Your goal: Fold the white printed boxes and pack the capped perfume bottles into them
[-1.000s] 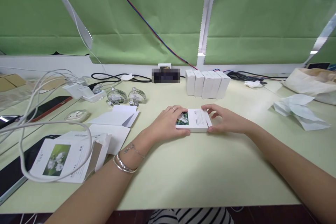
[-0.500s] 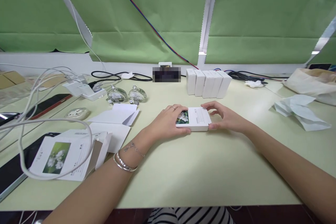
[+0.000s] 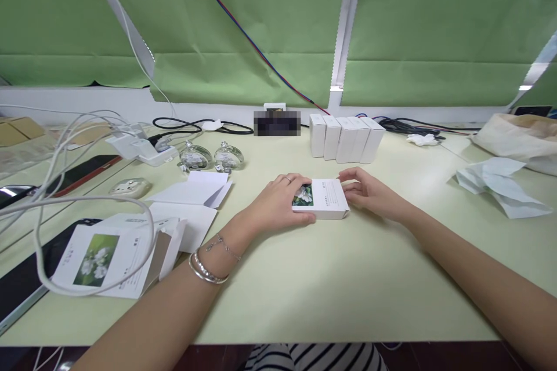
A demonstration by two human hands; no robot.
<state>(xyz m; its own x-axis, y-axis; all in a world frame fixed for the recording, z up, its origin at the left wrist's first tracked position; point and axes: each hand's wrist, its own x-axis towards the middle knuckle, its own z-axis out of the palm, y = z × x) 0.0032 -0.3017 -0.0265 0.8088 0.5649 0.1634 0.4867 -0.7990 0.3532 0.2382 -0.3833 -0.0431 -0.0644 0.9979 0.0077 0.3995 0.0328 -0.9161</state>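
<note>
A white box [image 3: 329, 196] with a white-flower picture on a dark green ground lies flat on the table in front of me. My left hand [image 3: 281, 200] is wrapped around its left end, thumb along the near side and fingers over the top and far side. At the box's right end is my right hand [image 3: 369, 192], its fingers bent and a little apart, the fingertips against or very close to that end. The end panel is partly hidden by those fingers, so I cannot tell whether its flap is fully closed.
Several white boxes [image 3: 346, 139] stand in a row behind. Two glass bottles [image 3: 212, 156] stand back left. An opened flower-print carton [image 3: 98, 261] lies left under a looped white cable [image 3: 150, 229]. Crumpled paper [image 3: 500, 182] and a cloth bag [image 3: 517, 139] are at right.
My right thumb has come off the box's near right corner and drawn in towards the fingers at the end. The left hand keeps its hold, and the box has barely shifted.
</note>
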